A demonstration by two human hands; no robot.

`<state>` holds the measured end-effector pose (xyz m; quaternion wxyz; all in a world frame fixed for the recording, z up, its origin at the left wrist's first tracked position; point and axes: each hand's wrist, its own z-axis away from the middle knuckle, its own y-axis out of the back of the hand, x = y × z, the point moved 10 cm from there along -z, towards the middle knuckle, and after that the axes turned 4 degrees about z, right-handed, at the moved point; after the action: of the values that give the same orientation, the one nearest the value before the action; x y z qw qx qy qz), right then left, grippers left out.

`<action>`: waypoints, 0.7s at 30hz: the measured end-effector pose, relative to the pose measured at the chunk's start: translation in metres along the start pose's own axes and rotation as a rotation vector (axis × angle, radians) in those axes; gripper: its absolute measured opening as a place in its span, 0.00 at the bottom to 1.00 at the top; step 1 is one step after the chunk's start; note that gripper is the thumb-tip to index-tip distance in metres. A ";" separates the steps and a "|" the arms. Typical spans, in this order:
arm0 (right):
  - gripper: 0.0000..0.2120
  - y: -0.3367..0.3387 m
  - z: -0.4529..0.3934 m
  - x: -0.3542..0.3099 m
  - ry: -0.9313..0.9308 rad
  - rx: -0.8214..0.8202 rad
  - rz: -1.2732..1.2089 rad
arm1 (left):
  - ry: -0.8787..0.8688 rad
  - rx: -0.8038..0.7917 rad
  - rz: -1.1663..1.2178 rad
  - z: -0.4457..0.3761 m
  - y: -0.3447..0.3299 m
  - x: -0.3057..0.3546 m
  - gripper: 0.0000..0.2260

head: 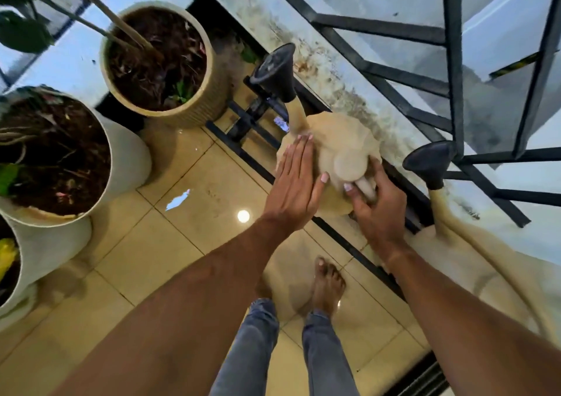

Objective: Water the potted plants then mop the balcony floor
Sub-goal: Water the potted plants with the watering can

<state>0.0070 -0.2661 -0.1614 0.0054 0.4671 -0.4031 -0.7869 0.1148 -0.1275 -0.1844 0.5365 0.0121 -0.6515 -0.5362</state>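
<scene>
— Watering step: right hand [375, 204] curled round the handle of the cream watering can [340, 153] by the railing; left hand [296, 180] flat against its side, fingers straight.

— Next, probably: lift, carry left, tip rose over ribbed pot [161, 61].

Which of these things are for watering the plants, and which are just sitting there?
For the job:
- watering can, with the left hand flat on it and the right hand gripping its handle
- ribbed pot
- white pot

Just sitting there:
- second watering can, by the wall
- railing
- black stand
</scene>
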 end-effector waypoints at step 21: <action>0.27 0.026 0.001 -0.091 0.216 0.111 -0.117 | 0.104 0.315 0.289 0.010 0.053 0.019 0.28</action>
<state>0.0483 -0.2485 -0.0776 -0.0232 0.5714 -0.4152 -0.7075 0.1296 -0.1095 -0.1317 0.6321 0.0298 -0.6936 -0.3441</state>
